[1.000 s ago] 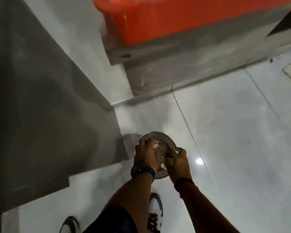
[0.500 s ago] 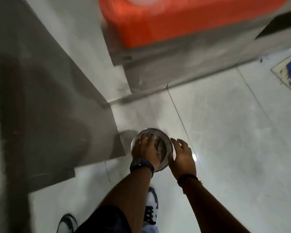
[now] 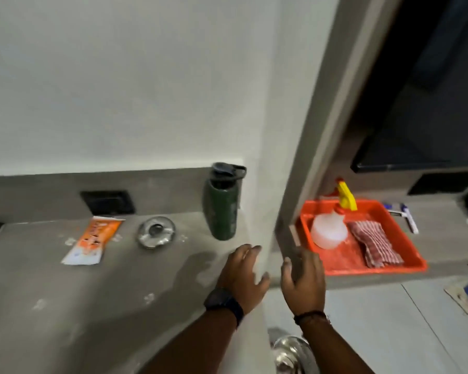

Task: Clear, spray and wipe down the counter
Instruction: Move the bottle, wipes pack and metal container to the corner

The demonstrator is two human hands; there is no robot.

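On the grey stone counter (image 3: 65,306), the orange-and-white sachet (image 3: 92,240) lies left of the clear glass ashtray (image 3: 156,235), with the dark green water bottle (image 3: 223,203) standing far right. Past the wall, the orange plastic tray (image 3: 368,261) holds what looks like a white spray bottle (image 3: 330,229) left of the red checked cloth (image 3: 374,242).

counter (image 3: 52,306): matt grey (smudged) | tray (image 3: 405,263): glossy plastic | cloth (image 3: 373,242): woven check | ashtray (image 3: 156,235): glass
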